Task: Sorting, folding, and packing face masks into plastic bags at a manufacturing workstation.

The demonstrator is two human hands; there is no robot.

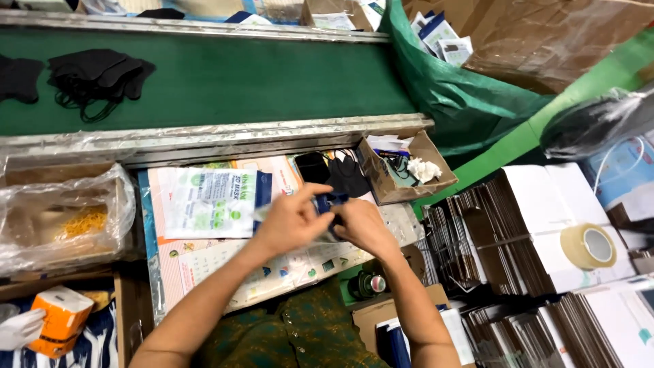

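My left hand (291,219) and my right hand (364,227) meet over the work surface, both gripping a small dark blue packet (330,202) with something black at its lower edge. A stack of clear and white printed pouches (208,202) lies just left of my left hand. Loose black face masks (347,176) sit beyond my hands, next to a dark phone (312,166).
A green conveyor belt (238,82) runs along the back with a pile of black masks (95,73). A small cardboard box (402,170) stands right of the hands. Flat carton stacks (518,238) and a tape roll (588,247) lie right; a plastic-lined box (61,218) sits left.
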